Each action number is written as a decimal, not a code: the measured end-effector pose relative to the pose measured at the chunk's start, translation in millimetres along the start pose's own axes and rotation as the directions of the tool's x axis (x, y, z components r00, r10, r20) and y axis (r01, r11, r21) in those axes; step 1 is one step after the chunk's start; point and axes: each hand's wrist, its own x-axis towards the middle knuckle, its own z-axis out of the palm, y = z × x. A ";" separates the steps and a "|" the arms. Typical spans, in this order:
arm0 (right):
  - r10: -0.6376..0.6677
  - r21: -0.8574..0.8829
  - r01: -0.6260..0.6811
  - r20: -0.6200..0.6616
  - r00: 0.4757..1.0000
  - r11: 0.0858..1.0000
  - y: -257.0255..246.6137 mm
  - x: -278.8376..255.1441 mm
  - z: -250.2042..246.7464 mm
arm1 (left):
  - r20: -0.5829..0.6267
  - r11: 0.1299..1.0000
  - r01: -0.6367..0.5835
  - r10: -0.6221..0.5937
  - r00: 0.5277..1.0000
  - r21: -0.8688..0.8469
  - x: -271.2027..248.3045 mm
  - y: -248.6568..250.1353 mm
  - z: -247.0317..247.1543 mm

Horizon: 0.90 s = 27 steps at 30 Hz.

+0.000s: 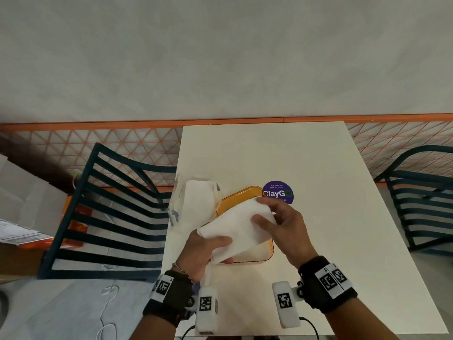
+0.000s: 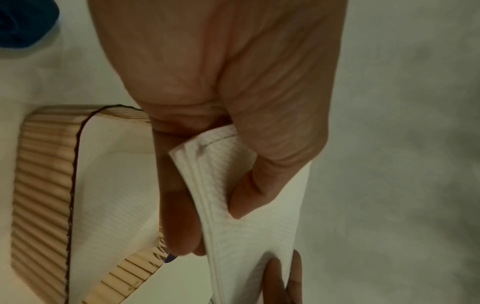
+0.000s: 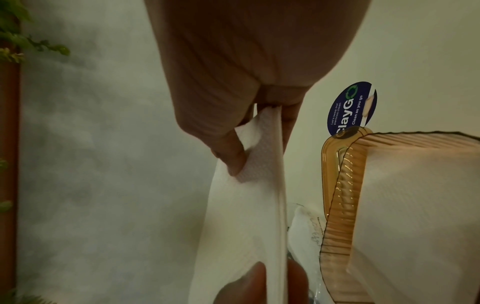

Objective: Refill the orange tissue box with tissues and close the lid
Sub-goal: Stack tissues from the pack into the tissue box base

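The white rectangular tabletop (image 1: 306, 168) carries the translucent orange ribbed plastic tissue box (image 1: 266, 251), open at the top, with white tissue already showing inside in both wrist views. Its orange lid (image 1: 245, 195) lies just behind it, and a clear plastic pack of white tissues (image 1: 196, 202) sits to the left, touching or nearly touching the lid. A round purple "ClayGo" sticker (image 1: 278, 192) is stuck to the tabletop beyond.

Held above the box is a folded stack of white tissues (image 1: 235, 229). The left hand (image 1: 206, 251) pinches its near end, thumb on top and fingers curled beneath; the right hand (image 1: 284, 224) pinches the far end the same way.

The likely trouble is the stack itself — it is limp and layered, held only at its two ends, so it may sag or fan apart on the way down. It also sits askew to the box opening, so a corner could catch on the ribbed wall and crumple. Tissue left bunched above the rim would probably stop the lid from seating.
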 end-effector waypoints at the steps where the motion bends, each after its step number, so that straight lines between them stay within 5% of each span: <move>1: 0.005 -0.001 -0.005 -0.012 1.000 1.000 -0.2 0.6 0.7 | 0.005 1.000 -0.002 0.002 1.000 0.013 -0.5 0.4 -0.4; 9: 0.045 0.009 -0.045 -0.078 0.996 0.999 0.5 3.3 3.8 | 0.014 0.999 -0.042 0.041 0.999 0.021 -2.5 0.5 -1.7; 14: -0.045 -0.072 0.036 -0.127 0.991 0.997 0.8 4.1 2.5 | 0.005 0.999 -0.008 0.008 1.000 0.034 -0.3 -0.6 0.2; 27: 0.022 -0.081 -0.022 0.006 1.000 0.996 -1.0 5.4 1.5 | 0.018 0.997 -0.036 0.034 0.999 0.065 0.6 -3.2 -4.0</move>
